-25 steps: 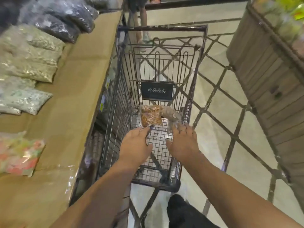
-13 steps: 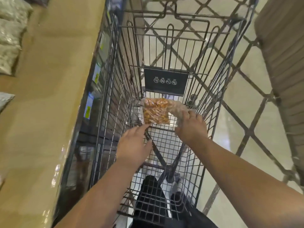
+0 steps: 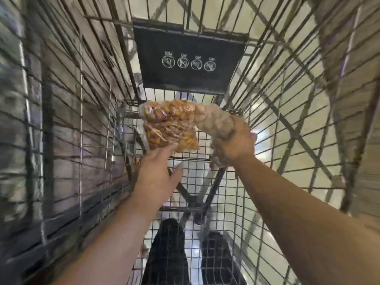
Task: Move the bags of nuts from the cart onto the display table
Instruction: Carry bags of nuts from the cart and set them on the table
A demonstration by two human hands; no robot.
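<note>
Deep in the wire cart [image 3: 86, 124], a clear bag of orange-brown nuts [image 3: 168, 124] lies on the mesh floor at the far end. Beside it on the right is a second clear bag of paler nuts [image 3: 213, 122], and my right hand [image 3: 234, 142] is closed around it from above. My left hand [image 3: 158, 173] reaches in with fingers spread, its fingertips touching the near edge of the orange-brown bag without gripping it. The display table is out of view.
The cart's wire sides rise close on both sides of my arms. A black sign [image 3: 189, 58] with white pictograms hangs on the cart's far wall above the bags. My dark trousers [image 3: 166, 254] and the tiled floor [image 3: 287, 95] show through the mesh.
My head has dropped much closer into the cart, so the table has left the view. My right hand has closed on the paler bag, and my left hand has reached forward to the orange-brown bag.
</note>
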